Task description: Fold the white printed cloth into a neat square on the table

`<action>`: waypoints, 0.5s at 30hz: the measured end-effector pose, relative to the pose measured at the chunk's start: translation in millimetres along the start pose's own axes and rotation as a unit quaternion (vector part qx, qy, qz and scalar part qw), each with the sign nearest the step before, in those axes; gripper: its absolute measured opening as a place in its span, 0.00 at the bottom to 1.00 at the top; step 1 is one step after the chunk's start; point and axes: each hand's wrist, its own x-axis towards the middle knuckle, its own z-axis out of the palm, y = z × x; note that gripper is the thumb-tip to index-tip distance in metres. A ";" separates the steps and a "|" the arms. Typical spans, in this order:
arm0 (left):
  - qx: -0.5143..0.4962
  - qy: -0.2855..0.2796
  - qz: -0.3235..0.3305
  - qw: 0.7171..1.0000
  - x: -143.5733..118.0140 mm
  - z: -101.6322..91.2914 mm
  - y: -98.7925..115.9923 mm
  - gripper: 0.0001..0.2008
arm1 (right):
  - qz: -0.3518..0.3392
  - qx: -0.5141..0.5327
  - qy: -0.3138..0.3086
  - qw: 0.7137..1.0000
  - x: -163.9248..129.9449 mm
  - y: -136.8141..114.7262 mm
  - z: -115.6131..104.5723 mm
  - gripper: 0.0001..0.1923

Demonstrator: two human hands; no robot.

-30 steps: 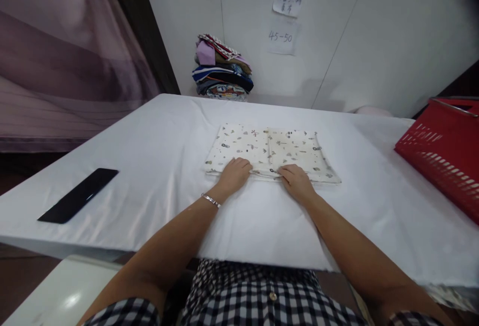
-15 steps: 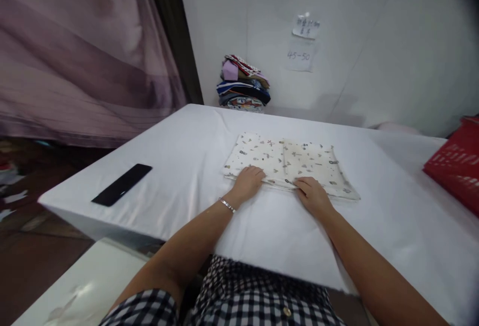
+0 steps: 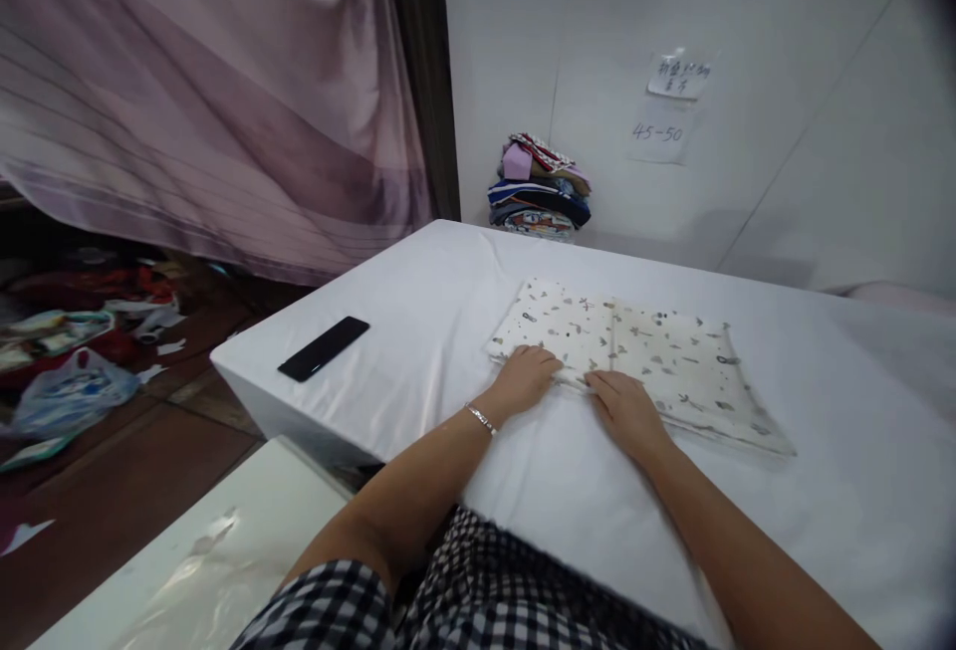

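Note:
A folded cream cloth (image 3: 657, 361) with small grey prints lies flat on the white-covered table (image 3: 418, 302). My left hand (image 3: 527, 378) rests palm down on the cloth's near left edge, fingers curled over it. My right hand (image 3: 625, 409) lies on the near edge just right of the cloth's middle fold. The two hands sit close together. A thin bracelet circles my left wrist.
A black phone (image 3: 324, 348) lies near the table's left edge. A stack of folded coloured cloths (image 3: 539, 184) stands at the far edge against the white wall. Purple curtain (image 3: 186, 112) hangs at left; bags and clutter (image 3: 67, 381) lie on the floor.
The view has swung left, so the red basket has left the frame and the floor clutter shows. My hands have drawn closer together on the cloth's near edge.

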 end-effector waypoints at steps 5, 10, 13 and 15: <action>-0.002 0.034 -0.069 0.997 -19.7 -13.4 -24.9 0.14 | 0.020 0.044 0.033 0.998 -7.5 5.9 1.5 0.15; 0.008 0.089 -0.222 0.971 -30.8 -24.1 -44.1 0.12 | 0.040 0.074 0.041 0.996 -8.8 5.5 0.9 0.14; -0.039 0.113 -0.356 0.927 -35.6 -26.7 -43.3 0.18 | 0.037 0.066 0.036 0.996 -8.2 2.5 -0.8 0.14; -0.103 0.109 -0.430 0.890 -38.8 -27.2 -40.4 0.22 | 0.039 0.054 0.032 0.997 -4.5 -3.0 -3.0 0.14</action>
